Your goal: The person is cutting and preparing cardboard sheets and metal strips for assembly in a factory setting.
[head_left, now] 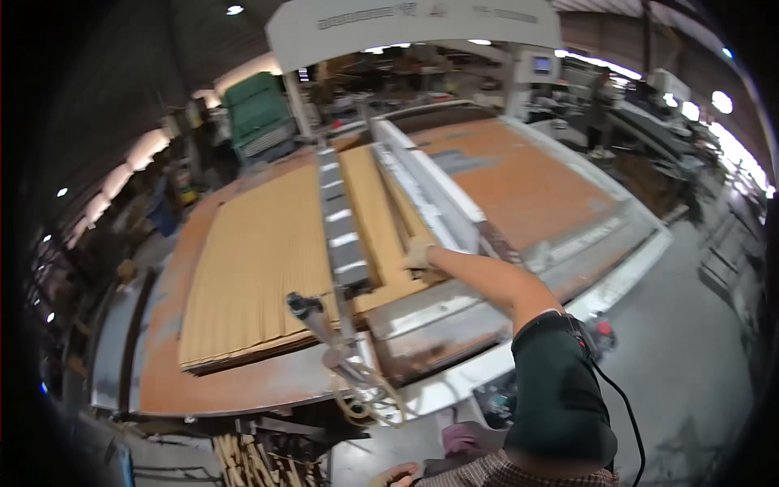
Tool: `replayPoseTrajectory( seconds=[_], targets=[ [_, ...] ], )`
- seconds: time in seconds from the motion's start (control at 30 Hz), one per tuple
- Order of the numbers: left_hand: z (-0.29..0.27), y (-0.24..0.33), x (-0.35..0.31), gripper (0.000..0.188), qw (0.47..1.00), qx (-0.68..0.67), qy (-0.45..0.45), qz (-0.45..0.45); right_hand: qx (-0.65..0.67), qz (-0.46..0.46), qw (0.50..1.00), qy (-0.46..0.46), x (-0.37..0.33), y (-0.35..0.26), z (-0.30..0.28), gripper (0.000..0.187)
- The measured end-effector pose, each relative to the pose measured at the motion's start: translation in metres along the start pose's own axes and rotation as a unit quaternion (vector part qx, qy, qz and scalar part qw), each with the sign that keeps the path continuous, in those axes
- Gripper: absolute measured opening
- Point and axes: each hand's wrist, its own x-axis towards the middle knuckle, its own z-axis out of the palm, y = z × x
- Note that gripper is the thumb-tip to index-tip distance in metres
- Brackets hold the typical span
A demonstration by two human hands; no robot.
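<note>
My right arm, in a dark green sleeve, reaches across the machine table. My right hand (419, 254), in what looks like a pale glove, is at the near end of a tan strip of sheet material (369, 203), beside a white upright beam (434, 174). Blur and the hand itself hide its fingertips, so its grip is unclear. A broad stack of tan sheets (256, 252) lies to the left, beyond a grey segmented clamp bar (337, 215). Only part of my left hand (396, 475) shows, low at the bottom edge near my lap; its fingers are mostly cut off.
A jointed metal arm with a hose (324, 329) stands at the table's front edge. The orange-brown tabletop (519, 183) extends right of the beam. Wooden strips (247, 463) lie below at left. A green-covered object (258, 114) and a monitor (541, 65) stand behind.
</note>
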Motion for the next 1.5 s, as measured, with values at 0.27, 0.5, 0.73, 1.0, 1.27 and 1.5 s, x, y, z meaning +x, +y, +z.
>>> replayPoseTrajectory(
  seconds=[0.27, 0.5, 0.73, 1.0, 1.27, 1.5],
  targets=[
    [0.125, 0.181, 0.118, 0.064, 0.898, -0.374, -0.188, 0.139, 0.049, 0.002, 0.97, -0.237, -0.325, -0.069, -0.087, 0.03],
    [0.166, 0.218, 0.25, 0.033, 0.621, -0.72, -0.254, 0.179, 0.23, 0.134, 0.913, -0.309, -0.644, 0.017, -0.118, 0.033],
    [0.454, 0.178, 0.22, 0.021, 0.837, -0.485, -0.239, 0.082, 0.228, 0.214, 0.949, 0.039, -0.746, 0.189, -0.062, 0.047],
    [0.558, 0.173, 0.338, 0.019, 0.881, -0.438, -0.163, 0.073, 0.158, 0.297, 0.917, 0.215, -0.868, 0.342, -0.128, 0.018],
    [0.501, 0.142, 0.396, 0.022, 0.835, -0.548, -0.051, -0.011, -0.059, 0.167, 0.975, 0.134, -0.721, 0.39, -0.268, 0.025],
    [0.481, 0.156, 0.394, 0.045, 0.884, -0.454, -0.024, 0.109, -0.132, -0.063, 0.989, 0.033, -0.49, 0.52, -0.317, 0.035]
  ],
)
